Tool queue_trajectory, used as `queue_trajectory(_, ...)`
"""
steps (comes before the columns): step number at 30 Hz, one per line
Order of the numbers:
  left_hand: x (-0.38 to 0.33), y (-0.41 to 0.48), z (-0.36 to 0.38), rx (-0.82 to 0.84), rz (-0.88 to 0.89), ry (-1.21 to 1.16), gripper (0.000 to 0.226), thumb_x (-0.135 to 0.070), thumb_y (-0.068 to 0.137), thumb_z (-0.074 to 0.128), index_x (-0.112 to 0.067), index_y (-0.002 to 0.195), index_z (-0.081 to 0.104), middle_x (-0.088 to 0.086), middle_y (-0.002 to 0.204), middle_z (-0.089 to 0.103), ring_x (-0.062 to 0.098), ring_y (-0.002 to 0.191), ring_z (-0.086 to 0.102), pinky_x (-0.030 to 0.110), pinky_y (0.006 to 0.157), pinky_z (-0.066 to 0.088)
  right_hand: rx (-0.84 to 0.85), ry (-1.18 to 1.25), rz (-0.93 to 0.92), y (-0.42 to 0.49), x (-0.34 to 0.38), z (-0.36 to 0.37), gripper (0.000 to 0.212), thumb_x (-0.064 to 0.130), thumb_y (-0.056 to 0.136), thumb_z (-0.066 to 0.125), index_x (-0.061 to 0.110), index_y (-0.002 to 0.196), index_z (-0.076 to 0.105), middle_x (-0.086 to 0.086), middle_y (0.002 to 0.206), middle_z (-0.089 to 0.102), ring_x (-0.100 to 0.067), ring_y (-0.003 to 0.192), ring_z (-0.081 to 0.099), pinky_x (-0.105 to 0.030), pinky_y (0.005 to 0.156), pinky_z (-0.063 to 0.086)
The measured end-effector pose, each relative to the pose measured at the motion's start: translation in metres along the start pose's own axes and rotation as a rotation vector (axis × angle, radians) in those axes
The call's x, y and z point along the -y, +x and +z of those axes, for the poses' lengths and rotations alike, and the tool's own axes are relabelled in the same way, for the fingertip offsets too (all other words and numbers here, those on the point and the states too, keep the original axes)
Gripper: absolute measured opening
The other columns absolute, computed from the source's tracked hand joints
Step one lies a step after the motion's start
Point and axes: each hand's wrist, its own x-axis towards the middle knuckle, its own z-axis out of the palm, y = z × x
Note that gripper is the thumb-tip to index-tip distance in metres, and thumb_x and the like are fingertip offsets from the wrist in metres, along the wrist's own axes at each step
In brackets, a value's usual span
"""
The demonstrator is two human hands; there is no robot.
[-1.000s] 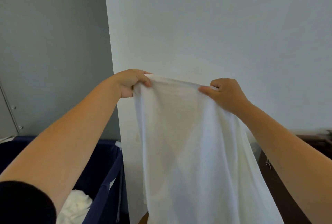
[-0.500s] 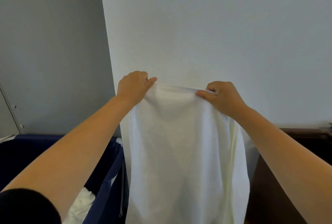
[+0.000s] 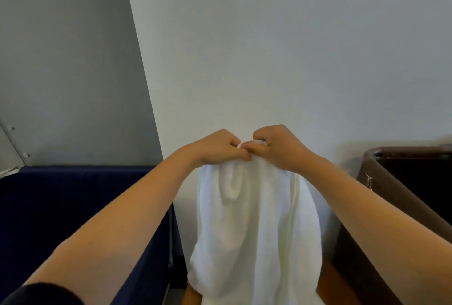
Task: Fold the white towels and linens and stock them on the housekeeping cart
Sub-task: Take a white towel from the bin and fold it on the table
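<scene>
Hands left (image 3: 217,149), right (image 3: 281,149) pinch towel (image 3: 254,226), apparently doubled.

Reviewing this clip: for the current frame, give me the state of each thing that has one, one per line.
towel: held in the air, hanging doubled, top corners together.
left hand: pinching the towel's top edge.
right hand: pinching the towel's top edge, touching the left hand.
blue bin: open-topped; contents not visible.
brown bin: open-topped; inside dark.
</scene>
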Motion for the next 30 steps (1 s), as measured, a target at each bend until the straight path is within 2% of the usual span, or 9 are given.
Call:
queue_trajectory(2,0.008,0.002,0.008,0.012,-0.025,0.034,0.039,-0.027,0.083,0.063,-0.016,0.056,0.037,-0.003,0.055,0.031,0.012,0.052,0.028,0.026,0.054,0.021,-0.003,0.053,0.035,-0.007,-0.005,0.008,0.057,0.034,0.086,0.066,0.017,0.052,0.024,0.002,0.054,0.026,-0.011,0.051,0.023,-0.024,0.05,0.018)
queue_trajectory(5,0.015,0.0,0.013,0.069,-0.046,-0.035,0.031,-0.027,0.079,0.063,-0.017,0.056,0.044,-0.008,0.052,0.042,0.008,0.05,0.039,0.022,0.055,0.029,0.001,0.101,0.072,-0.016,-0.01,0.017,0.055,0.033,0.088,0.064,0.018,0.053,0.024,0.002,0.055,0.024,-0.01,0.052,0.022,-0.025,0.05,0.017)
queue_trajectory(7,0.018,-0.002,0.014,0.1,-0.054,-0.118,0.021,-0.028,0.07,0.065,-0.009,0.066,0.058,-0.006,0.061,0.055,0.009,0.058,0.052,0.022,0.061,0.039,-0.004,0.124,0.084,-0.022,-0.014,0.02,0.053,0.031,0.089,0.063,0.018,0.052,0.026,0.004,0.054,0.026,-0.01,0.051,0.025,-0.023,0.049,0.019)
queue_trajectory(9,0.022,-0.002,0.016,0.111,-0.034,-0.157,0.028,-0.029,0.066,0.068,-0.005,0.08,0.061,0.001,0.073,0.056,0.013,0.067,0.054,0.025,0.066,0.042,-0.02,0.123,0.074,-0.027,-0.017,0.023,0.051,0.031,0.089,0.062,0.017,0.053,0.028,0.005,0.054,0.027,-0.009,0.052,0.027,-0.023,0.05,0.022)
queue_trajectory(13,0.03,-0.002,0.022,0.008,0.071,-0.162,0.026,-0.021,0.072,0.082,-0.023,0.075,0.056,-0.005,0.077,0.051,0.012,0.075,0.048,0.024,0.073,0.038,-0.11,0.097,0.065,-0.031,-0.026,0.024,0.049,0.028,0.09,0.062,0.016,0.055,0.029,0.003,0.059,0.03,-0.014,0.057,0.03,-0.029,0.057,0.022)
queue_trajectory(19,0.045,-0.004,0.017,-0.002,0.025,0.197,0.023,-0.038,0.082,0.071,-0.034,0.102,0.061,-0.011,0.099,0.06,0.006,0.096,0.055,0.02,0.081,0.042,-0.172,0.066,0.13,-0.038,-0.041,0.009,0.046,0.024,0.091,0.061,0.005,0.056,0.037,0.003,0.065,0.033,-0.012,0.055,0.032,-0.019,0.054,0.027)
queue_trajectory(22,0.058,-0.003,0.01,-0.128,-0.021,0.199,0.02,-0.044,0.086,0.064,-0.027,0.097,0.064,-0.013,0.095,0.057,0.004,0.09,0.052,0.019,0.074,0.039,-0.158,0.026,0.177,-0.041,-0.054,0.003,0.045,0.024,0.09,0.061,-0.004,0.06,0.043,0.001,0.067,0.035,-0.014,0.057,0.035,-0.016,0.054,0.03)
queue_trajectory(25,0.065,-0.001,0.005,-0.213,-0.026,0.254,0.03,-0.046,0.086,0.062,-0.017,0.084,0.063,-0.008,0.081,0.056,0.008,0.075,0.051,0.018,0.062,0.038,-0.085,-0.039,0.192,-0.044,-0.06,0.007,0.044,0.028,0.09,0.06,0.004,0.058,0.043,0.001,0.071,0.038,-0.014,0.06,0.038,-0.017,0.054,0.03)
queue_trajectory(30,0.066,-0.003,0.0,-0.274,-0.019,0.103,0.046,-0.04,0.078,0.073,-0.011,0.062,0.041,0.001,0.062,0.039,0.013,0.058,0.035,0.025,0.054,0.026,0.019,-0.202,0.27,-0.042,-0.067,0.009,0.04,0.043,0.091,0.056,0.012,0.067,0.047,0.001,0.075,0.042,-0.016,0.068,0.044,-0.022,0.056,0.029)
